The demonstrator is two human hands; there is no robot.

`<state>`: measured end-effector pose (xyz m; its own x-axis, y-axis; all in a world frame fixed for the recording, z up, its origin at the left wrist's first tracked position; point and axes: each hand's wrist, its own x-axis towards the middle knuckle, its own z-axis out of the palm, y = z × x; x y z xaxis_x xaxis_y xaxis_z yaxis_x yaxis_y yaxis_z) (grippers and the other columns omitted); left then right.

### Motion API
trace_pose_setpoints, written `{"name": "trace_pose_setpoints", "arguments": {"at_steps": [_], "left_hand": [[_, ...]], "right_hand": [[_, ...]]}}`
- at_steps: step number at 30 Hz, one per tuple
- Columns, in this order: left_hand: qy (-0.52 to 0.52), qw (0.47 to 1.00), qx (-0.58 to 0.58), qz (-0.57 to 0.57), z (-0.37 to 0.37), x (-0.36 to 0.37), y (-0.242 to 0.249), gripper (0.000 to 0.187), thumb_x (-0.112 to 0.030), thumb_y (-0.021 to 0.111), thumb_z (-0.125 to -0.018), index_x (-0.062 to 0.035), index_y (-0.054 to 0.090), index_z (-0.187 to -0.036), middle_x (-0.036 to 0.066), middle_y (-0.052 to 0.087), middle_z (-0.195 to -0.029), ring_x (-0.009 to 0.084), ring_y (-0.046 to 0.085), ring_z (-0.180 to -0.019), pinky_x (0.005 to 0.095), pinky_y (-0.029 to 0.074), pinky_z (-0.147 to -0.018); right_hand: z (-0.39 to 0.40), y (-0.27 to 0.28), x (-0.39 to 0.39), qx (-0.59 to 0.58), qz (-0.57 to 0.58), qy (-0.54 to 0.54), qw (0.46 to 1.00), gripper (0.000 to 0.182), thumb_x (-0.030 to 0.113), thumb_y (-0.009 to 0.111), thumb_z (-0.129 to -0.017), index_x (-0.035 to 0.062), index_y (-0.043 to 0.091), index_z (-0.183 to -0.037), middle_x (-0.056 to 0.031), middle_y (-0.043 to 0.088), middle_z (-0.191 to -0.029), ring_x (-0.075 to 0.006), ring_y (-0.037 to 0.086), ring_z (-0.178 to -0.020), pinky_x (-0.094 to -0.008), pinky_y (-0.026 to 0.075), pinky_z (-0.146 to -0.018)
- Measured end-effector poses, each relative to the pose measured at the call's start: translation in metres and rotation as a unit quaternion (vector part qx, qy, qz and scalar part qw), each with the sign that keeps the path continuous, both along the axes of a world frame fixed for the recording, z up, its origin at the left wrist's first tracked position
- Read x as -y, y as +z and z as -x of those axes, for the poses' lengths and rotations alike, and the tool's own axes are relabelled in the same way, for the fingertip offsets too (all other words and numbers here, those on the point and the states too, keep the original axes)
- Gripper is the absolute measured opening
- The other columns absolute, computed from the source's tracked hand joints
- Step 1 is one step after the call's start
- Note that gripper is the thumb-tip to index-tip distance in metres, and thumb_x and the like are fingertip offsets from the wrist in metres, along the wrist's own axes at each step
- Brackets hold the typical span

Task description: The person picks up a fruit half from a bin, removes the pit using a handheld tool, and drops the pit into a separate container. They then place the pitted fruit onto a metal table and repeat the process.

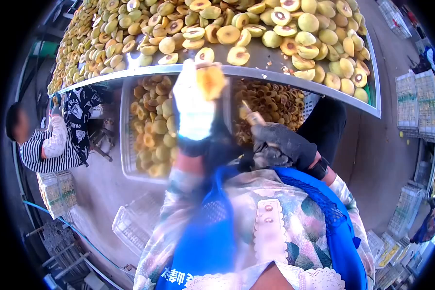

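Observation:
My left hand (195,99), in a white glove, is raised at the metal table's front edge (154,69), its fingers closed around a cut orange-yellow fruit half (210,82). Lower and to the right, my right hand (278,145), in a dark glove, grips a small tool with a wooden handle (256,118) and a thin tip pointing up. Halved fruits (228,34) with brown centres are heaped on the table. Below the edge, a white crate (129,159) of fruit halves stands on the left, and many smaller brown-orange pieces (270,101) lie behind the tool.
A person in a striped top (50,152) sits at the table's left side. Stacked crates (59,193) stand behind that person, and more stacks (418,104) are on the right. A pale empty-looking crate (137,222) is on the floor at lower left.

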<state>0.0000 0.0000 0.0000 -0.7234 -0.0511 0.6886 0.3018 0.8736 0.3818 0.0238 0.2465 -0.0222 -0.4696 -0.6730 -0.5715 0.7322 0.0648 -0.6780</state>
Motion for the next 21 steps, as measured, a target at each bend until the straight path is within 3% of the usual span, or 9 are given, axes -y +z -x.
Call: {"name": "trace_pose_setpoints", "arguments": {"at_steps": [3,4,5,6,7,10,13,15,21], "left_hand": [[0.015,0.996,0.028,-0.080,-0.014,0.033,0.011,0.023,-0.004,0.070,-0.075,-0.0022,0.064,-0.097,0.015,0.067,-0.090,0.0327,0.064,-0.084,0.0349,0.051,-0.081],[0.045,0.923,0.076,-0.375,-0.021,0.052,-0.010,0.020,-0.009,0.067,-0.080,-0.0027,0.065,-0.099,0.015,0.067,-0.089,0.0329,0.064,-0.081,0.0323,0.051,-0.082],[0.112,0.859,0.124,-0.484,-0.024,0.085,-0.033,0.026,-0.018,0.066,-0.084,-0.0043,0.066,-0.106,0.017,0.066,-0.098,0.0340,0.063,-0.089,0.0351,0.050,-0.086],[0.210,0.944,0.152,-0.204,-0.026,0.115,-0.054,0.033,-0.026,0.067,-0.083,-0.0049,0.066,-0.109,0.018,0.064,-0.106,0.0341,0.062,-0.095,0.0380,0.050,-0.087],[0.295,0.935,0.173,0.092,-0.032,0.130,-0.066,0.041,-0.033,0.068,-0.082,-0.0055,0.065,-0.112,0.019,0.062,-0.115,0.0342,0.061,-0.100,0.0409,0.050,-0.088],[0.197,0.975,0.103,0.007,0.007,0.111,-0.022,0.052,-0.039,0.070,-0.079,-0.0072,0.062,-0.119,0.020,0.058,-0.122,0.0351,0.057,-0.110,0.0426,0.045,-0.095],[0.118,0.973,0.148,0.133,0.064,0.083,-0.015,0.051,-0.040,0.069,-0.078,-0.0084,0.062,-0.117,0.016,0.063,-0.115,0.0321,0.058,-0.107,0.0416,0.047,-0.090],[0.027,0.941,0.274,0.195,0.108,0.050,-0.019,0.045,-0.039,0.072,-0.075,-0.0069,0.062,-0.104,0.016,0.066,-0.101,0.0332,0.063,-0.097,0.0437,0.049,-0.083],[-0.110,0.921,0.358,-0.107,0.134,0.017,-0.016,0.042,-0.019,0.079,-0.068,-0.0021,0.056,-0.099,0.012,0.061,-0.084,0.0259,0.060,-0.081,0.0371,0.048,-0.072]], "right_hand": [[-0.006,-0.050,-0.019,-0.075,-0.058,-0.052,0.994,0.033,0.038,0.061,-0.092,0.0067,0.061,-0.082,0.0040,0.050,-0.056,-0.0062,0.042,-0.041,-0.0215,0.029,-0.036],[-0.010,-0.057,-0.031,-0.070,-0.072,-0.043,0.994,0.032,0.038,0.060,-0.092,0.0076,0.061,-0.081,0.0046,0.049,-0.055,-0.0060,0.041,-0.041,-0.0214,0.028,-0.036],[-0.008,-0.058,-0.032,-0.053,-0.071,-0.056,0.994,0.032,0.038,0.060,-0.092,0.0083,0.060,-0.080,0.0051,0.048,-0.054,-0.0059,0.041,-0.041,-0.0214,0.028,-0.036],[-0.006,-0.059,-0.033,-0.037,-0.071,-0.069,0.994,0.032,0.038,0.060,-0.092,0.0089,0.060,-0.079,0.0055,0.047,-0.053,-0.0058,0.041,-0.041,-0.0213,0.028,-0.036],[-0.008,-0.057,-0.032,0.004,-0.060,-0.099,0.993,0.032,0.038,0.060,-0.092,0.0093,0.060,-0.078,0.0057,0.046,-0.052,-0.0059,0.041,-0.040,-0.0214,0.027,-0.036],[-0.002,-0.057,-0.024,-0.024,-0.075,-0.114,0.990,0.032,0.038,0.060,-0.092,0.0092,0.060,-0.078,0.0056,0.045,-0.050,-0.0065,0.040,-0.038,-0.0221,0.027,-0.035],[0.002,-0.049,-0.014,-0.115,-0.074,-0.075,0.988,0.032,0.038,0.059,-0.093,0.0092,0.058,-0.079,0.0046,0.044,-0.048,-0.0079,0.039,-0.035,-0.0233,0.027,-0.034],[0.007,-0.017,-0.007,0.044,-0.100,-0.111,0.988,0.032,0.038,0.058,-0.093,0.0097,0.057,-0.079,0.0044,0.044,-0.048,-0.0080,0.039,-0.035,-0.0234,0.027,-0.034],[0.004,-0.003,-0.015,0.078,-0.027,-0.169,0.982,0.017,0.031,0.059,-0.095,0.0144,0.055,-0.091,0.0058,0.047,-0.060,-0.0047,0.040,-0.041,-0.0206,0.029,-0.036]]}}
